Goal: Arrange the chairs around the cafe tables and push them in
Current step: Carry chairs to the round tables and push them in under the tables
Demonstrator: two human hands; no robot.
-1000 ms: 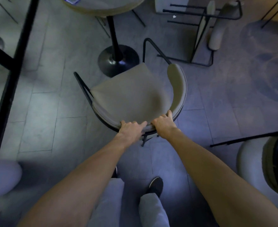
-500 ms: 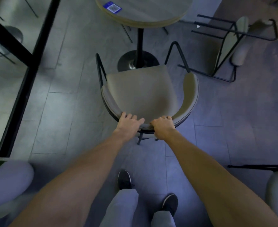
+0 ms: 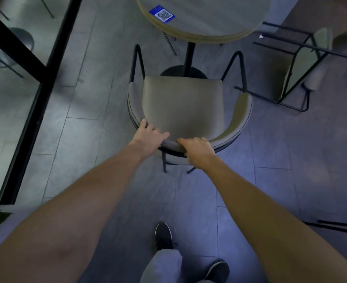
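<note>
Gripping the chair by its backrest rim, left hand and right hand both curled over it, just short of the round counter near edge.

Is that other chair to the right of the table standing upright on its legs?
No, the tipped chair lies on its side on the floor rather than standing on its feet.
</note>
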